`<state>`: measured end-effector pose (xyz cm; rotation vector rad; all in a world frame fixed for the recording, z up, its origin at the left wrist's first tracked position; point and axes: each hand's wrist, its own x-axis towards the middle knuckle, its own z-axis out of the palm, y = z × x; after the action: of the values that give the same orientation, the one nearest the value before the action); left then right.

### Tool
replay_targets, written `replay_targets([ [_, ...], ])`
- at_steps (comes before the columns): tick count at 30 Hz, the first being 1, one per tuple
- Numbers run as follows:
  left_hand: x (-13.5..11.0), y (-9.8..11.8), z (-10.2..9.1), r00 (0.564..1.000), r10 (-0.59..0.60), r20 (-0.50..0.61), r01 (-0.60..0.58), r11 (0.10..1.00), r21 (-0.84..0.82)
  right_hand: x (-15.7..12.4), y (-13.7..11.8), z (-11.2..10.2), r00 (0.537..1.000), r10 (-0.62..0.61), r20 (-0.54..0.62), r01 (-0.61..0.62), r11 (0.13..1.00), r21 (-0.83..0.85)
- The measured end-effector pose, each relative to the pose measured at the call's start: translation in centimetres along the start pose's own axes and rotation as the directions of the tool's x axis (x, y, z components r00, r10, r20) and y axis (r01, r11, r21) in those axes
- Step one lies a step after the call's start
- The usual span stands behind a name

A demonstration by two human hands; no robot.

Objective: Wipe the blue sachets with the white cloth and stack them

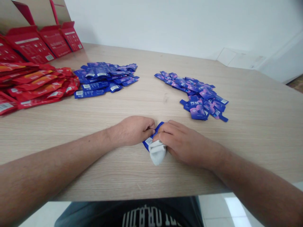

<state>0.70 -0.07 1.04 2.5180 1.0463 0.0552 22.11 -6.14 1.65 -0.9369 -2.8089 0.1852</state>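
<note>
A small blue packet (148, 143) with a barcode lies at the table's near middle, partly hidden under my hands. My left hand (136, 130) is closed, its thumb and forefinger pinching the packet's edge. From the other side, my right hand (182, 140) bends its fingers over a bunched white cloth (157, 153) and presses it against the packet. Part of the cloth hangs out below the right fingers. What the right fingertips cover cannot be seen.
Blue-and-purple packets lie in a pile (106, 77) at the back left and another pile (199, 94) to the right. Red pouches (40, 83) are heaped at far left, before open red boxes (44, 44). A white wall (165, 28) borders the table (106, 173).
</note>
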Motion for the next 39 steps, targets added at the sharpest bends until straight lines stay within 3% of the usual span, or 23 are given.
replay_targets([
  [5,0.1,0.0,0.0,1.0,-0.021,-0.007,0.021,1.0,0.019,0.3,0.3,0.4,0.982,0.155,-0.111,-0.162,0.985,-0.066],
  [10,0.1,0.0,0.0,1.0,0.005,0.001,-0.005,1.0,-0.004,0.2,-0.7,0.2,0.999,-0.034,-0.011,0.034,0.999,-0.003],
  [16,0.0,0.2,-0.2,1.0,-0.017,-0.004,0.017,1.0,0.018,0.2,0.2,0.4,0.984,0.139,-0.112,-0.149,0.985,-0.091],
  [21,0.0,0.1,-0.2,1.0,-0.001,0.007,0.001,1.0,0.007,0.1,-0.5,0.2,1.0,-0.025,-0.007,0.025,0.999,-0.033],
  [27,0.0,0.1,-0.1,1.0,-0.01,-0.004,0.01,1.0,0.022,0.3,-0.1,0.4,0.983,0.138,-0.123,-0.151,0.983,-0.101],
  [32,0.0,0.1,-0.2,1.0,0.011,0.006,-0.011,1.0,0.003,0.2,-1.0,0.2,0.999,-0.053,-0.005,0.053,0.998,-0.035],
  [37,0.0,0.2,-0.1,1.0,-0.001,-0.006,0.001,1.0,0.019,0.1,0.1,0.3,0.987,0.133,-0.086,-0.141,0.985,-0.098],
  [39,0.0,0.1,-0.1,1.0,-0.002,-0.003,0.002,1.0,0.015,0.2,-0.2,0.4,0.988,0.119,-0.094,-0.128,0.987,-0.094],
])
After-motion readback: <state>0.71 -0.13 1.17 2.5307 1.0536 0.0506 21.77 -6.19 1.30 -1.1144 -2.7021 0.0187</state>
